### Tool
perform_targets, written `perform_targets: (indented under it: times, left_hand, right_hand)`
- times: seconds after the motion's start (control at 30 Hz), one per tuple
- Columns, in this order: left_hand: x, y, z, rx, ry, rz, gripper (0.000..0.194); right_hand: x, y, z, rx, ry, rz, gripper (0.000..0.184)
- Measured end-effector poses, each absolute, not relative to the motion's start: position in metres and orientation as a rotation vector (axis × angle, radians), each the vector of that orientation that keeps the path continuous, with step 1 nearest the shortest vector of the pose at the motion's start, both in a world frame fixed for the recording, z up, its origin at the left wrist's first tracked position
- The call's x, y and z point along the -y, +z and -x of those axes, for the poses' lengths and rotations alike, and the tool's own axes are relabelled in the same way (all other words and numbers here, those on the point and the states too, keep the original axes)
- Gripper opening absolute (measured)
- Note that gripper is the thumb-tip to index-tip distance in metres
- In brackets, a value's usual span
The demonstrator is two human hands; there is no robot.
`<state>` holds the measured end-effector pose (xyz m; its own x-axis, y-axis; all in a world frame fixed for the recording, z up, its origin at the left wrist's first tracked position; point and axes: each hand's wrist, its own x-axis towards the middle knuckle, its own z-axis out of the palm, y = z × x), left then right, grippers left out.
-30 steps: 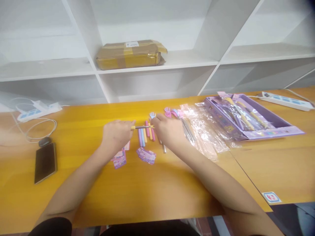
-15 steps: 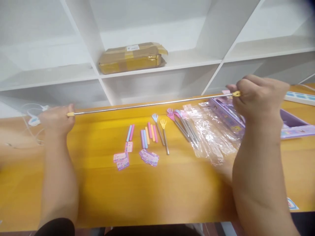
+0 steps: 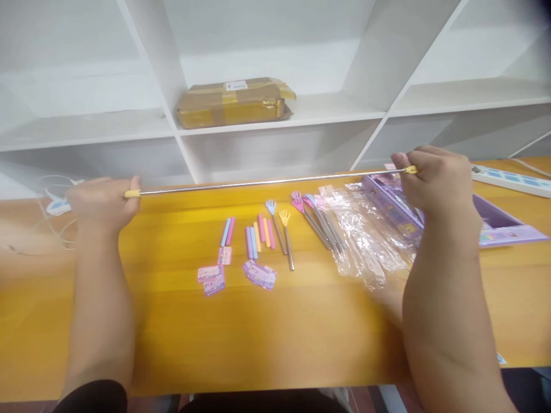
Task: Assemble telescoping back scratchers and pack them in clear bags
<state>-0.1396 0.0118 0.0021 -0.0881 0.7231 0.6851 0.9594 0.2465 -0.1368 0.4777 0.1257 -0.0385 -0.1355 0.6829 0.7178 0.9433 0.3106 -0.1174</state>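
Note:
A telescopic back scratcher (image 3: 258, 183) is stretched out long above the table, its thin metal rod nearly level. My left hand (image 3: 101, 203) is closed round its yellow handle end. At the other end, my right hand (image 3: 437, 180) is closed on the yellow head, whose claw is mostly hidden by the fingers. Below the rod lie a blue back scratcher (image 3: 278, 226) and a yellow back scratcher (image 3: 287, 238), both short. Several more back scratchers (image 3: 322, 221) with pink and blue heads lie to their right, beside clear plastic sleeves (image 3: 361, 238).
Coloured handle sleeves (image 3: 252, 242) and small printed cards (image 3: 260, 274) lie mid-table. A purple box (image 3: 512, 232) stands behind my right forearm, near a white power strip (image 3: 514, 180). White cables (image 3: 60, 203) are at left. A taped carton (image 3: 232, 106) sits on the white shelf (image 3: 331, 112).
My right hand has moved left and slightly down, and my left hand a little right. The rod looks slightly shorter between them. The things on the table have stayed put.

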Motion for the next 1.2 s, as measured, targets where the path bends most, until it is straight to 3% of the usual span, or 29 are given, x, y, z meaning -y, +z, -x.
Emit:
perform_targets:
  times: [0.43,0.73,1.2]
  left_hand:
    - [-0.009,0.004,0.145,1.890,-0.511,1.516,0.058]
    - [-0.006,0.007,0.136,1.998,-0.505,1.492,0.056]
    - [-0.007,0.003,0.158,1.975,-0.462,1.438,0.051]
  right_hand:
    - [-0.127,-0.037,-0.474,1.876,-0.559,1.343,0.041]
    - [-0.119,-0.032,-0.469,1.810,-0.530,1.548,0.040]
    - [-0.105,-0.023,-0.451,1.658,-0.487,1.657,0.051]
